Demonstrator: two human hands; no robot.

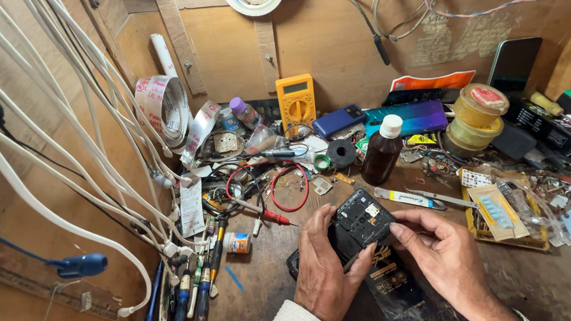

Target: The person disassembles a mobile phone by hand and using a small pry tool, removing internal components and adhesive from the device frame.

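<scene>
At the far left of the frame, white cables [50, 173] hang down over the wooden wall. Low on the left, a row of screwdrivers [186, 294] lies on the wooden bench [264, 285]. Near the top middle stands a yellow meter [296, 102]. In the lower middle, the left hand [324, 267] grips the left side of an opened black phone [362, 222]. The phone is tilted up, just above a dark back cover [397, 287] lying flat. The right hand [443, 254] pinches the phone's right edge with its fingertips. A brown bottle [381, 151] stands above them. A yellow jar [475, 117] sits at the upper right.
</scene>
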